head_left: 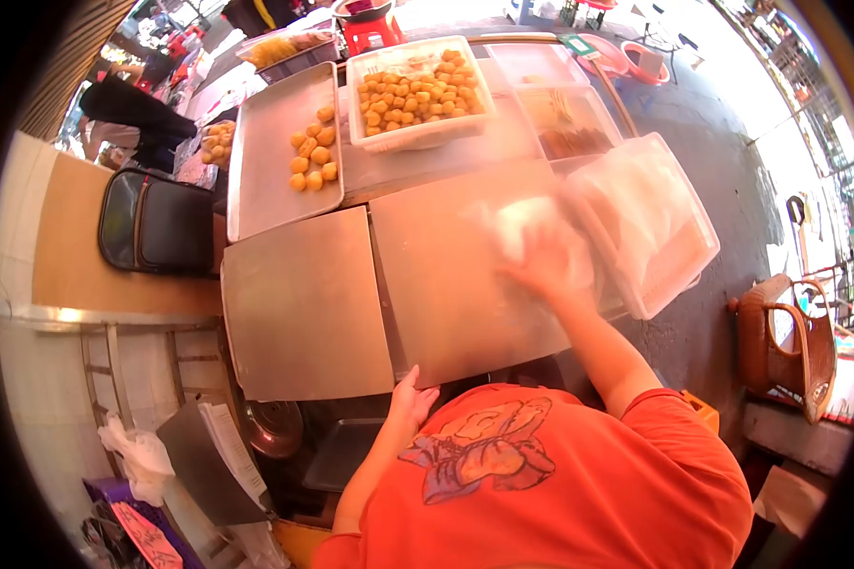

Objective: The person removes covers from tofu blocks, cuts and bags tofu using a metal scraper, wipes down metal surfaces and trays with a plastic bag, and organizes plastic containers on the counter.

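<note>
A pale board or sheet (446, 275) lies on the work table, with a second one (304, 313) to its left. My left hand (414, 398) is at the near edge of the board, its fingers at the edge by the gap between the two. Over the board's right part my right hand (546, 256) is blurred by motion, and a white thing (525, 223), perhaps a cloth, is at its fingers. Whether the fingers grip it is too smeared to tell. Right of this hand stands a white plastic tub (650, 223) with a translucent sheet in it.
At the back, a white tub (422, 142) holds many round golden balls. A metal tray (266, 152) left of it holds several more. Translucent boxes (567, 119) stand at the back right. A black chair (157, 223) is at the left, a wicker basket (783, 346) at the right.
</note>
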{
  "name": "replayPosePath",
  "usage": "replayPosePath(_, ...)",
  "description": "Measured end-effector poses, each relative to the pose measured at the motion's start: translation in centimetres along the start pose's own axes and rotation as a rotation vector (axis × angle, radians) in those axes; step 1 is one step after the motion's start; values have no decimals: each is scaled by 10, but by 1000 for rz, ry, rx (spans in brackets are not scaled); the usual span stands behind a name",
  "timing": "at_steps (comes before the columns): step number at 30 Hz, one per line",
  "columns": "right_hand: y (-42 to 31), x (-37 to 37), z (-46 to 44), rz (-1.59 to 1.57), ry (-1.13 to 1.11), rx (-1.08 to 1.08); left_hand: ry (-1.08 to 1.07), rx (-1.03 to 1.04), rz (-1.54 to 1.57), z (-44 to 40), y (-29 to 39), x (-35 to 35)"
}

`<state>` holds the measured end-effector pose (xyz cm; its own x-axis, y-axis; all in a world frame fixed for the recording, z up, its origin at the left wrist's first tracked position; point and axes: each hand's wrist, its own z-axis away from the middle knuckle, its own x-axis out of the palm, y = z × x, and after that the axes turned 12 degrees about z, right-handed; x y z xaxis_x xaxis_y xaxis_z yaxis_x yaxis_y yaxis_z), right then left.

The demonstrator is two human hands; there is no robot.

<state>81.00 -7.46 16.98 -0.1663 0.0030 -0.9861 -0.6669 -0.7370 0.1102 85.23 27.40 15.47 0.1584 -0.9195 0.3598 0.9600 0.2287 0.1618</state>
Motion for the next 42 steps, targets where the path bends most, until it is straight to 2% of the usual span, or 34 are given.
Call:
replayPosePath(2, -32, -40, 32, -49, -109, -161, 44, -6, -19, -3, 0, 0)
replayPosePath(4, -63, -21, 53, -242, 190, -327, 52, -42, -8, -5, 3, 0)
replayPosePath(5, -79, -8, 58, -321, 164, -405, 52, -57, 2, -7, 5, 1)
replayPosePath(6, -89, 5, 62, -378, 282, -548, 54, -60, 0, -12, 5, -3)
replayPosePath(7, -97, -1, 66, -502, 146, -634, 58, -61, -1, -18, 3, -10)
replayPosePath(8, -101, -21, 63, -565, -89, -674, 64, -60, -4, -23, 2, -14)
replayPosePath(10, -108, 5, 35, -838, 86, -569, 110, 17, -48, -12, -3, -4)
replayPosePath(12, -87, 0, -20, -1041, 328, -352, 95, 81, -64, -12, -10, -1)
replayPosePath(14, -50, -17, -83, -980, 562, -133, 20, 126, -59, -18, -16, -7)
replayPosePath(16, -7, -28, -127, -740, 678, 75, 2, 188, -67, -20, -18, -7)
replayPosePath(18, 17, -26, -145, -468, 597, 296, -13, 206, -74, -19, -16, -6)
replayPosePath(21, -18, -19, -127, -198, 340, 414, -8, 232, -101, -15, -14, -1)
replayPosePath(23, -56, 29, -129, -129, 497, 169, 8, 249, -112, -19, -14, -3)
replayPosePath(25, -96, 38, -106, -287, 479, -115, -18, 243, -103, -21, -14, -9)
replayPosePath(26, -114, -2, -73, -370, 416, -210, -41, 244, -99, -22, -13, -8)
replayPosePath(28, -151, 16, -47, -421, 361, -440, -29, 242, -104, -21, -13, -5)
replayPosePath(30, -163, 7, -21, -703, 230, -541, -17, 258, -112, -19, -11, -1)
replayPosePath(31, -165, 19, -23, -766, 180, -502, -6, 271, -116, -17, -13, 1)
replayPosePath(32, -163, 3, -31, -1435, -144, -202, 7, 282, -121, -15, -12, 0)
replayPosePath(33, -145, 16, -49, -1196, 121, -285, -2, 281, -126, -14, -11, 0)
replayPosePath(34, -126, 23, -67, -1189, 292, -262, -11, 279, -127, -13, -11, 0)
replayPosePath(35, -97, 11, -80, -1180, 336, -239, -21, 274, -127, -14, -12, 0)
replayPosePath(36, -68, 13, -97, -1278, 270, -184, -23, 274, -129, -14, -12, 2)
replayPosePath(38, 1, -9, -116, -917, 274, -209, -25, 273, -133, -14, -12, 4)
replayPosePath(41, 55, 38, -120, -117, -2, -179, -42, 281, -154, -21, -11, 11)
replayPosePath(42, 50, 27, -104, -93, -51, -141, -33, 289, -155, -22, -12, 12)
